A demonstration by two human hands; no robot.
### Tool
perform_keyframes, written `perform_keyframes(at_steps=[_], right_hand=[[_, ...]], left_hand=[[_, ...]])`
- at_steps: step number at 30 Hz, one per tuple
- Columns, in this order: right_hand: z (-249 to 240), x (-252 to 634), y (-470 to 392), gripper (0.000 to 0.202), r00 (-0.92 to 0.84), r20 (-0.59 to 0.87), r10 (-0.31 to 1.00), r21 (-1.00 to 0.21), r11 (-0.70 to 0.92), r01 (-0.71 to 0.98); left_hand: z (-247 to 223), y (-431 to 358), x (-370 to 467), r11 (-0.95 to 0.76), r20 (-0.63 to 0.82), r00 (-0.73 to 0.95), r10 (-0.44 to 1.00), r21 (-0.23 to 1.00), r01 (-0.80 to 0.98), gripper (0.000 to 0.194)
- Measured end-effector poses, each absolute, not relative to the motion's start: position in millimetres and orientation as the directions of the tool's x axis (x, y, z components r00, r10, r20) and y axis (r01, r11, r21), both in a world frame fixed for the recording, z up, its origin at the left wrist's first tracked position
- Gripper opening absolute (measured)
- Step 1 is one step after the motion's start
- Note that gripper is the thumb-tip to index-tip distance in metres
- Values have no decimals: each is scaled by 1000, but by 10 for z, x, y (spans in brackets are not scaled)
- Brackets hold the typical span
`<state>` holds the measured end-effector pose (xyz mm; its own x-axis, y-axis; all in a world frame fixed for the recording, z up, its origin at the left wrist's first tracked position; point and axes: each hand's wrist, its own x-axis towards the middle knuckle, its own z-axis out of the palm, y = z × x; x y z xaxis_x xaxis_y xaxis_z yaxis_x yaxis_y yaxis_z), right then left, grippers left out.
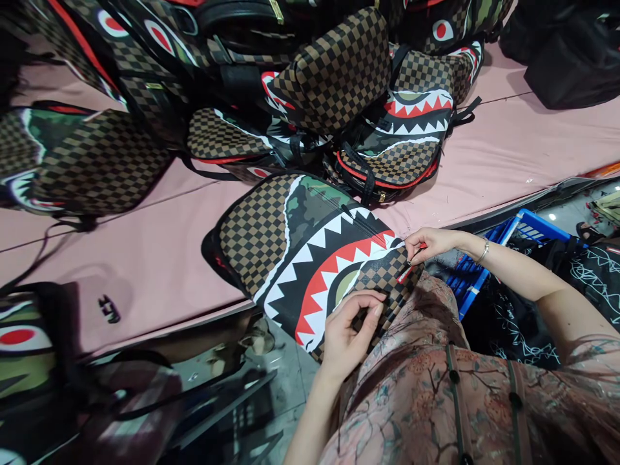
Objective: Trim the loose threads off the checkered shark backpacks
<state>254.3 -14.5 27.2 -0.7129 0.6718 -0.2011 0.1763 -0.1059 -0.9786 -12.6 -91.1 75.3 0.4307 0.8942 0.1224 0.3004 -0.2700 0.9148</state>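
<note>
A checkered backpack (310,258) with a red-and-white toothed mouth and a camouflage patch lies across the pink table's edge and my lap. My left hand (351,326) rests over its near lower side, thumb and fingertips brought together; whatever lies between them is too small to make out. At the bag's right end, beside a small red label, my right hand (426,244) pinches the edge of the checkered fabric.
Several similar checkered bags (343,71) are heaped on the pink table (159,265) beyond the backpack. Black bags (571,58) stand at the far right. A blue crate (523,229) is on the floor at right. More bags (29,349) crowd the lower left.
</note>
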Motion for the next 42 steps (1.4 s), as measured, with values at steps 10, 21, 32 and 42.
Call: perform_keyframes(at_steps=[10,21,32,42], right_hand=[[315,2561,-111,34,-735,-223,640,-973,-96,212],[226,2516,-212,29,-698,-205,686,-979,-156,134],[146,2022,329,36,-3,-49,999,-992,-48,114],[120,1254,1295,20,132,219,967,-867,132,480]], left_hand=[[746,-925,-158,-232,108,412,905,936,263,6],[777,-925,-206,-32,-54,367,929,974,226,13],[495,750,-447,28,-111,106,988,809,587,25],[326,1766,-311,0,54,-37,998,569,822,16]])
